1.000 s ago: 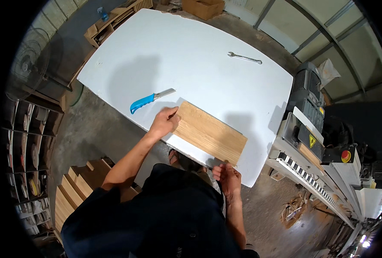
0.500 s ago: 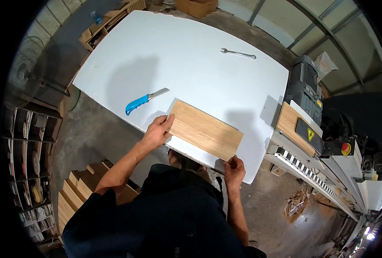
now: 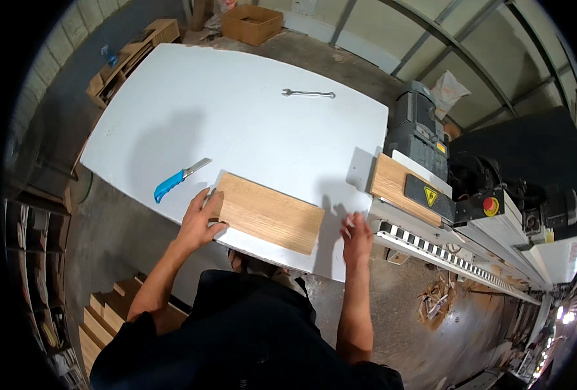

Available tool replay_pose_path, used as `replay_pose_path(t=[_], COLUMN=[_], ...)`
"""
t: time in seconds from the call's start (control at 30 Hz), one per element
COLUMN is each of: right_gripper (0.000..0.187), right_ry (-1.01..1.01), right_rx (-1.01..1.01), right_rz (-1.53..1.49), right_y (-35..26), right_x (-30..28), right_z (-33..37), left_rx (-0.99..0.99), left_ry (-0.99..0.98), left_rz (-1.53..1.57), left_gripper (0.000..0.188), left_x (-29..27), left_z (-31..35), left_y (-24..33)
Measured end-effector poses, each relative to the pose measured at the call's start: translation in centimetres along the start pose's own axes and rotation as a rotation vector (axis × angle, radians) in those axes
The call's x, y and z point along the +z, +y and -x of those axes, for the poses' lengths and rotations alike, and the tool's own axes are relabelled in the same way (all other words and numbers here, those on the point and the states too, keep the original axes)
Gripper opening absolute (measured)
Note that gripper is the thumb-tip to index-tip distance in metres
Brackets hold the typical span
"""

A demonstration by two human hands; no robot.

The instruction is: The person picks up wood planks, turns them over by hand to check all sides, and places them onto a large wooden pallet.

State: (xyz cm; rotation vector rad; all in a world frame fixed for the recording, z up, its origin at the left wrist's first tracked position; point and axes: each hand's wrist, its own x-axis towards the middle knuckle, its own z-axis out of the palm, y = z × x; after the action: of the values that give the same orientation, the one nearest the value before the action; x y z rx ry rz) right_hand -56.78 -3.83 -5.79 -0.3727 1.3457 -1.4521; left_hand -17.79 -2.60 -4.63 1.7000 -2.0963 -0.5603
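Note:
A flat rectangular wooden board [image 3: 270, 213] lies along the near edge of the white table [image 3: 236, 117]. My left hand [image 3: 201, 224] rests at the board's left end, thumb and fingers apart, fingertips touching its edge. Off to the right of the board is my right hand [image 3: 357, 235], touching nothing; its fingers are loosely bent and a little blurred. A utility knife [image 3: 169, 186] with a blue handle lies left of the board, blade out and pointing away to the right. Farther back on the table is a metal combination wrench [image 3: 308, 93].
A machine with a grey motor [image 3: 418, 123] and a red stop button [image 3: 490, 207] stands against the table's right side. Stacked wooden pieces [image 3: 100, 318] are at lower left, shelves [image 3: 41, 260] beyond them. A cardboard box [image 3: 251, 25] sits past the far edge.
My right hand has let go of the board's near right corner and moved up and right of it. My left hand's fingers have spread at the left end. The whole view has shifted.

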Motion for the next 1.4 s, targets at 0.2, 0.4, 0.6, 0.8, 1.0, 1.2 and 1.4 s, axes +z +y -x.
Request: replay_pose_path(t=[0.2, 0.4, 0.6, 0.8, 1.0, 1.2, 1.4], right_gripper=[0.034, 0.012, 0.011, 0.022, 0.057, 0.062, 0.06], right_ry=[0.103, -0.055, -0.164, -0.41, -0.546, -0.507, -0.548], right_rx=[0.069, 0.098, 0.197, 0.282, -0.061, -0.168, -0.186], right_rz=[-0.644, -0.363, -0.283, -0.482, -0.698, -0.61, -0.573], right_y=[-3.9, -0.3, 5.9, 6.1, -2.6, -3.0, -2.0], right_x=[2.2, 1.6, 6.5, 4.2, 3.8, 6.5, 6.8], right_z=[-8.7, -4.7, 7.8, 6.1, 4.6, 5.3, 5.0], left_rx=[0.014, -0.061, -0.331, -0.273, 0.581, 0.504, 0.443], left_ry=[-0.047, -0.234, -0.362, -0.246, 0.15, 0.363, 0.456], left_rz=[0.501, 0.792, 1.67, 1.438, 0.467, 0.342, 0.375], left_gripper=[0.05, 0.043, 0.04, 0.023, 0.04, 0.047, 0.055], left_x=[-0.8, 4.3, 7.2, 1.7, -3.8, -4.0, -3.5], left_z=[-2.1, -3.4, -5.7, -4.8, -4.7, -3.6, -2.9], left_y=[6.0, 9.2, 11.6, 10.5, 8.4, 7.2, 6.0])
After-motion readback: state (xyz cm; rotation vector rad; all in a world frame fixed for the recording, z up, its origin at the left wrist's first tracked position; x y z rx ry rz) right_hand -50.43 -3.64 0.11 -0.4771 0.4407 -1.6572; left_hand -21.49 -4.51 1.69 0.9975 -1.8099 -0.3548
